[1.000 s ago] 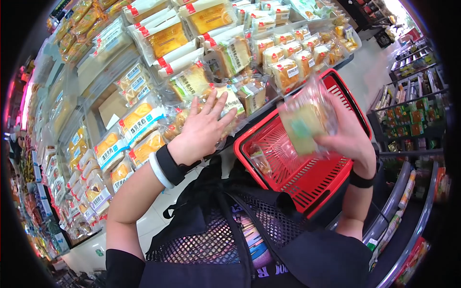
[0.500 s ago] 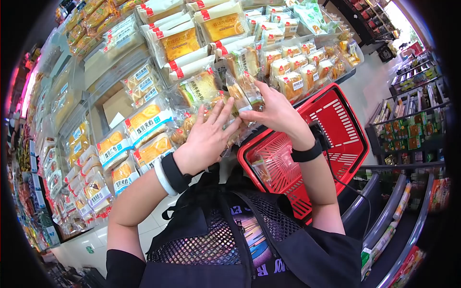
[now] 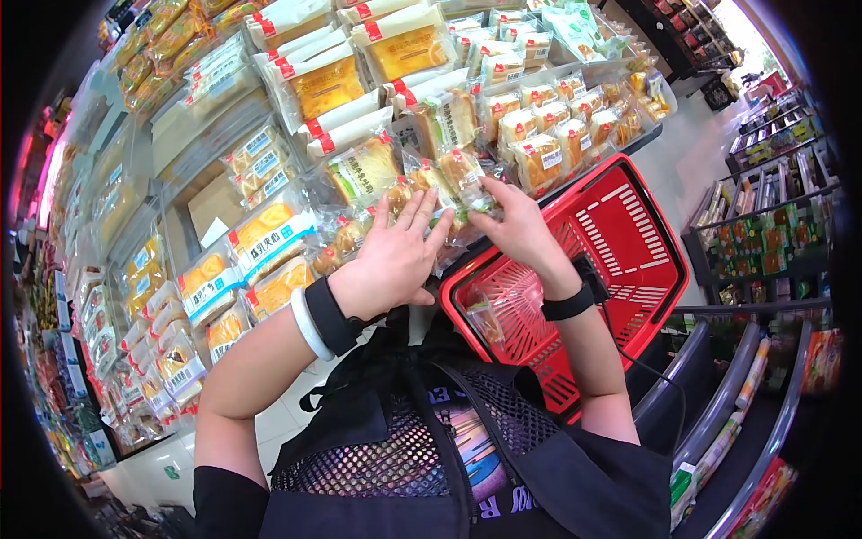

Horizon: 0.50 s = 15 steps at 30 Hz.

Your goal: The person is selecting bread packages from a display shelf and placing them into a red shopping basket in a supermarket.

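Note:
My left hand (image 3: 395, 256) lies with its fingers spread over small wrapped bread packs at the near edge of the display. Under and beside its fingertips is clear-wrapped bread (image 3: 417, 187). My right hand (image 3: 521, 232) has its thumb and index finger around the near end of a packaged bread roll (image 3: 461, 172), which rests on the pile in clear film. Just beyond my left fingers lies a sliced loaf pack (image 3: 364, 171) with a green and white label. Another labelled loaf pack (image 3: 447, 121) leans behind the roll.
A red shopping basket (image 3: 654, 314) stands right of my body, below the display edge, with one wrapped item (image 3: 485, 316) inside. Packs of filled bread (image 3: 272, 235) fill the left bins, and small cakes (image 3: 541, 157) sit in the right tray. A cable hangs near my right wrist.
The packaged bread roll, earlier tilted up in my right hand, now lies lower and flatter on the pile. My left hand has shifted slightly down, still spread.

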Motion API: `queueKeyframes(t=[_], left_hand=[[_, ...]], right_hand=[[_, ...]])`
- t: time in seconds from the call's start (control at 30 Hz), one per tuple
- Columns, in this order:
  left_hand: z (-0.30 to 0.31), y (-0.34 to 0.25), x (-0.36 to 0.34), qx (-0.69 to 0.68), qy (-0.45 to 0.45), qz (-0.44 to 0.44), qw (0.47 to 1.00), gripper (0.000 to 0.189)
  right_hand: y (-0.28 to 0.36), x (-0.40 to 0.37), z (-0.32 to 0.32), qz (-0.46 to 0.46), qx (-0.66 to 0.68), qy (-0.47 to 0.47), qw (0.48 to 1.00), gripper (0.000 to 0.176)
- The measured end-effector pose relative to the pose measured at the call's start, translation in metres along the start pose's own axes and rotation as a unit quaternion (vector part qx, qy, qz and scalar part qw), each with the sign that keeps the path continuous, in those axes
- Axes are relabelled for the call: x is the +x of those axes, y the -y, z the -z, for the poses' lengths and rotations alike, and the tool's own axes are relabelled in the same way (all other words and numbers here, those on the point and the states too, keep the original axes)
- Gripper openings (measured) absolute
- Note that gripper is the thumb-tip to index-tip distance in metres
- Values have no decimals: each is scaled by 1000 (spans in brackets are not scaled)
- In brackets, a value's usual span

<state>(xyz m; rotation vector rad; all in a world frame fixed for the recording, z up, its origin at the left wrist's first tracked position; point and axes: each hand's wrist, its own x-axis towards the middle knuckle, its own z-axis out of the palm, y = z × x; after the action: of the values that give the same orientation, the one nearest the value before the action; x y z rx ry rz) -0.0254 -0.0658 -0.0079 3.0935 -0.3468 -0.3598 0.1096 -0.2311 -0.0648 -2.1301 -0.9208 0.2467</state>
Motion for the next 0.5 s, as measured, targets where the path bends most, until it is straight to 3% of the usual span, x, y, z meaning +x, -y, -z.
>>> queueKeyframes(t=[0.07,0.2,0.33,0.43,0.5], left_hand=[[3,-3,0,-8,7,-10,1000,114],[3,-7,-1,-12,32,-29,999,112],[0,-3,-5,-19,-1,-35,999,111],[4,-4,-3,-18,-7,-31,999,112],[8,-5,7,-12,-82,-44,996,113]], right_hand=[[11,-2,-10,9,-46,-54,997,45],[24,4,-13,-45,-101,-78,991,40],[22,2,-10,-22,-120,-69,990,40],[15,-4,-8,41,-17,-41,998,43],[11,-5,-2,53,6,-32,998,45]])
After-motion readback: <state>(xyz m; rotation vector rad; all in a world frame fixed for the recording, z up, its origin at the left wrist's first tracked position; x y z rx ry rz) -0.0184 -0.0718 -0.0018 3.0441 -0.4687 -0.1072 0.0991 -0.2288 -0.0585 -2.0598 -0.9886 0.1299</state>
